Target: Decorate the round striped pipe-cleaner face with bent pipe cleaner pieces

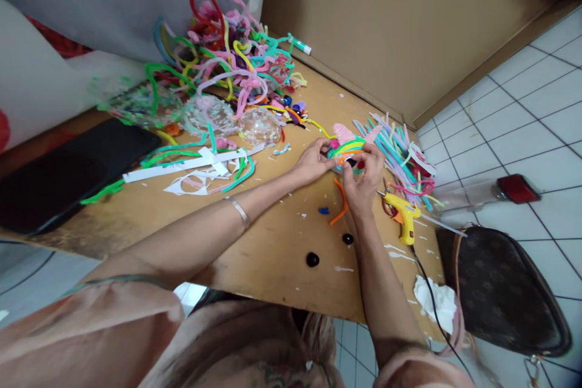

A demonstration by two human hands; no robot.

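Over the right part of the table I hold a rainbow-striped pipe cleaner craft (349, 148) with pink ear-like pieces on top. My left hand (314, 161) grips its left edge, thumb and fingers closed. My right hand (366, 177) is closed on the right side, its fingertips by a small black piece (350, 162) on the craft's front. An orange pipe cleaner (339, 205) lies just below the hands, beside a small blue scrap (324, 210). Nearer to me are two black round pieces, one larger (312, 259) and one smaller (348, 239).
A yellow glue gun (404, 213) with a trailing cord lies right of my right hand. Pipe cleaners (227, 54) heap at the back left, near clear plastic domes (260, 126). A black device (77, 170) lies left; a brown bag (504, 291) sits at the right edge.
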